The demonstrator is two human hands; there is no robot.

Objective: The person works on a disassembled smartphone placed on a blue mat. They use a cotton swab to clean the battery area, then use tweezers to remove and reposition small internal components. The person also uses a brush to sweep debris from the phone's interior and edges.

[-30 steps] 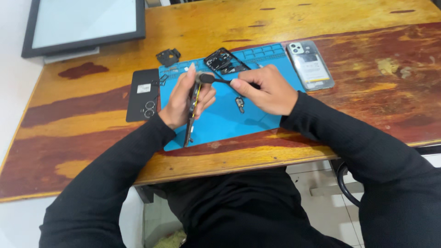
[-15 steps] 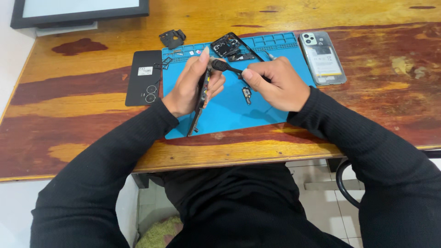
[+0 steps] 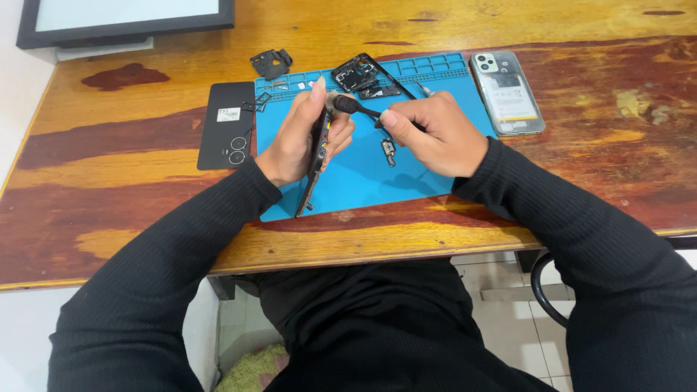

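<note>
Your left hand (image 3: 294,138) grips the opened phone (image 3: 317,156) on edge, tilted, lower end on the blue mat (image 3: 428,178). Your right hand (image 3: 435,134) pinches a black-handled tool (image 3: 356,107), tip at the phone's top end. Black back cover (image 3: 226,125) lies left of the mat on the worktop (image 3: 131,189), a second phone (image 3: 506,92) to its right.

I see a phone-repair bench: a blue mat (image 3: 363,174) on a wooden table (image 3: 131,189), phone parts (image 3: 363,72) at twelve o'clock, a monitor (image 3: 123,18) at ten.
</note>
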